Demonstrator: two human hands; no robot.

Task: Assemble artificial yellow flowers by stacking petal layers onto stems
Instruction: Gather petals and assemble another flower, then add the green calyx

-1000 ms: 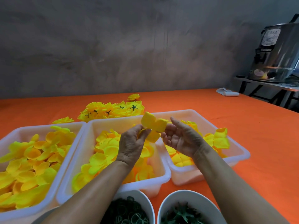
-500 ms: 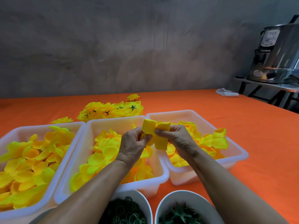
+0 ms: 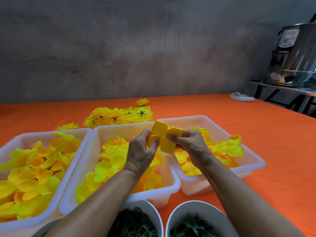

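Note:
A yellow petal layer [image 3: 163, 135] is held up above the middle and right tubs. My left hand [image 3: 142, 151] pinches its left side, and my right hand [image 3: 189, 144] pinches its right side with thumb and fingers. A stem under the layer is hidden from me. Three white tubs hold loose yellow petals: the left tub [image 3: 44, 134], the middle tub [image 3: 119, 129] and the right tub [image 3: 196, 119]. Finished yellow flowers [image 3: 119, 116] lie in a heap behind the tubs.
Two white bowls stand at the near edge: one with green rings [image 3: 153, 212], one with green star-shaped calyxes [image 3: 177, 214]. The orange table [image 3: 256, 134] stretches right. A white roll [image 3: 242, 98] lies at the far right. A steel urn [image 3: 295, 55] stands on a side stand.
My right hand, open beside the petal layer a second ago, has closed on the layer's right side. Both hands now hold it a little higher, spread flat.

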